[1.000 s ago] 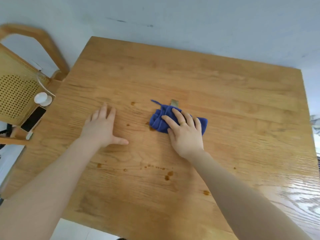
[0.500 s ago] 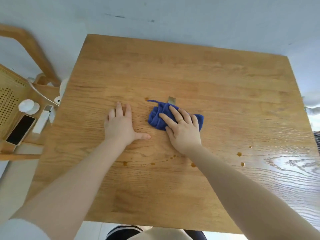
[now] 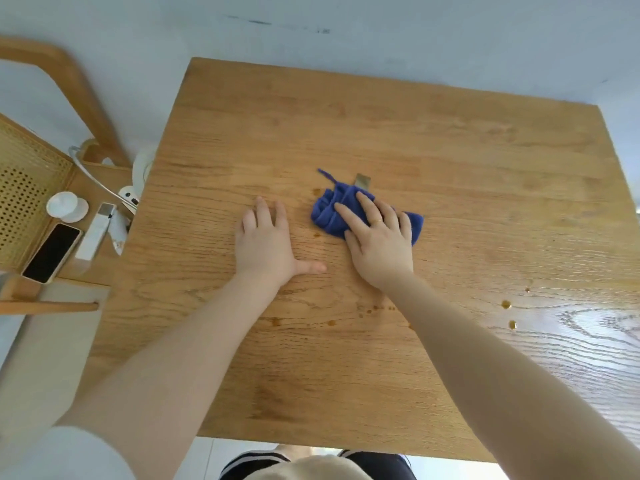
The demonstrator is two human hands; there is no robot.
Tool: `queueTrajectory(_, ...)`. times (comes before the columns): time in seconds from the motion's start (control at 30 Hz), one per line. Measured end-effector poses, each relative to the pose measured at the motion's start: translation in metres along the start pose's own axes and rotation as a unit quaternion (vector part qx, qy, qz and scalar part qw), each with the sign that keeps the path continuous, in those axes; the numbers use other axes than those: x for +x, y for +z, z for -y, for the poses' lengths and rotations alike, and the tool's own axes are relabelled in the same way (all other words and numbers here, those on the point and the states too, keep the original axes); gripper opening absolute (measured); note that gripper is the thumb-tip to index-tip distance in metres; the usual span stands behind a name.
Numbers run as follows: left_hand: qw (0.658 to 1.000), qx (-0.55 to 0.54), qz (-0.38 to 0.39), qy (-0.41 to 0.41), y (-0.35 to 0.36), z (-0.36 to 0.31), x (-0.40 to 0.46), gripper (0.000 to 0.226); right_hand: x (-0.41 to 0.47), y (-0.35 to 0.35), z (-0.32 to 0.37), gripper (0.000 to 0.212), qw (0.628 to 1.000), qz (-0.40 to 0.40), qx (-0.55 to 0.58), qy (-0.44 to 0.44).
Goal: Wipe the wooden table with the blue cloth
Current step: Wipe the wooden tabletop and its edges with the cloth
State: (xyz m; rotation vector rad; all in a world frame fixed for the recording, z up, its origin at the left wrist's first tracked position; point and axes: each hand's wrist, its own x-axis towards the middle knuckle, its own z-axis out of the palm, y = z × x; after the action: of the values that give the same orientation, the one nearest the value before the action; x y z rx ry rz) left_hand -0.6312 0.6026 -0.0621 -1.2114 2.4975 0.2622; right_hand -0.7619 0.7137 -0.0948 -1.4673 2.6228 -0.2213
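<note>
Where the wooden table (image 3: 415,140) meets its left edge, a rattan-backed chair (image 3: 24,188) stands just beside it, its seat carrying a dark-screened phone (image 3: 52,252), a round white lid (image 3: 65,206), a white rectangular device (image 3: 95,235) and a cable (image 3: 93,181). The tabletop is oak-grained, glossy at the right, with small brown drops (image 3: 506,304) scattered near the front. The blue cloth (image 3: 327,213), bunched and soft, lies at the table's centre under the right hand (image 3: 375,242), fingers straight, pressing it flat. The left hand (image 3: 268,242) rests flat, fingers spread, just beside. No legible writing.
</note>
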Motion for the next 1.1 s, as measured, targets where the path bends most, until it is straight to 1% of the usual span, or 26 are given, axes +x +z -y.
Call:
queueTrajectory(0.13,1.000,0.007,-0.005,0.001,-0.001,-0.001,0.003,0.132,0.020,-0.001,-0.006,0.041,1.000,0.018,0.002,0.004)
queueTrajectory(0.27,1.000,0.005,-0.006,-0.005,0.001,0.000,0.002,0.133,0.063,-0.001,0.003,0.042,0.997,0.022,0.024,0.072)
queueTrajectory(0.33,1.000,-0.002,-0.006,-0.008,0.000,0.000,0.001,0.133,0.075,-0.002,0.011,0.041,0.996,0.024,0.030,0.081)
queueTrajectory(0.4,1.000,-0.019,-0.008,-0.011,0.000,0.000,0.001,0.133,0.071,-0.002,0.013,0.041,0.999,0.027,0.012,0.031)
queueTrajectory(0.47,0.999,-0.032,-0.017,-0.012,0.000,0.000,-0.001,0.133,0.051,-0.001,0.012,0.041,0.997,0.029,-0.005,-0.070)
queueTrajectory(0.53,0.998,-0.047,-0.028,-0.019,0.001,0.001,-0.002,0.131,0.028,0.001,0.010,0.042,0.986,0.038,-0.013,-0.163)
queueTrajectory(0.6,0.997,-0.065,-0.035,-0.028,0.001,0.001,-0.004,0.131,0.016,0.001,0.007,0.043,0.976,0.056,-0.012,-0.209)
queueTrajectory(0.67,0.996,-0.074,-0.037,-0.029,0.001,0.001,-0.003,0.131,0.026,-0.001,0.003,0.044,0.972,0.067,-0.002,-0.227)
queueTrajectory(0.73,0.996,-0.069,-0.038,-0.031,0.001,0.000,-0.002,0.132,0.048,-0.001,0.002,0.044,0.973,0.055,0.004,-0.225)
queueTrajectory(0.77,0.997,-0.065,-0.036,-0.034,0.001,0.001,-0.001,0.133,0.061,-0.002,0.003,0.042,0.977,0.047,0.001,-0.208)
queueTrajectory(0.83,0.997,-0.059,-0.029,-0.039,0.002,0.000,-0.001,0.132,0.087,0.000,0.009,0.039,0.989,0.039,-0.003,-0.145)
queueTrajectory(0.9,0.997,-0.059,-0.019,-0.045,0.002,0.000,-0.002,0.130,0.097,0.001,0.017,0.040,0.996,0.023,0.004,-0.090)
queueTrajectory(0.93,0.997,-0.059,-0.014,-0.047,0.002,0.000,-0.002,0.129,0.095,0.001,0.020,0.040,0.997,0.021,0.011,-0.078)
queueTrajectory(1.0,0.997,-0.055,-0.005,-0.048,-0.001,-0.002,-0.003,0.129,0.077,0.001,0.019,0.041,0.995,0.026,0.025,-0.093)
queueTrajectory(1.1,0.997,-0.059,0.002,-0.054,-0.008,-0.006,-0.005,0.126,0.028,-0.001,0.009,0.043,0.981,0.042,0.028,-0.186)
